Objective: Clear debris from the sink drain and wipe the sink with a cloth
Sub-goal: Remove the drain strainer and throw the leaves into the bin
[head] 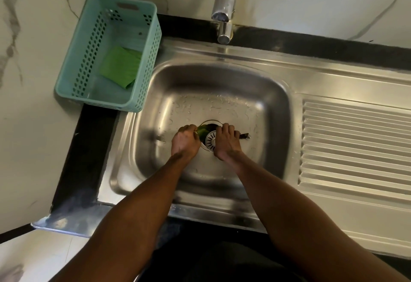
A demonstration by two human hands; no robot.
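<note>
In the steel sink (275, 112) both my hands are down at the drain (211, 126). My left hand (185, 141) pinches a piece of green leafy debris (202, 130) at the left edge of the drain opening. My right hand (228, 141) has its fingers curled over the round metal strainer (210, 142), which sits tilted and off the dark opening. The green cloth (120, 65) lies folded inside the teal basket (111, 43) at the sink's back left corner.
The faucet (224, 10) hangs over the sink's back rim. A ribbed drainboard (355, 143) runs to the right. A small dark object (244, 136) lies on the wet sink floor just right of my right hand. Marble walls stand behind and to the left.
</note>
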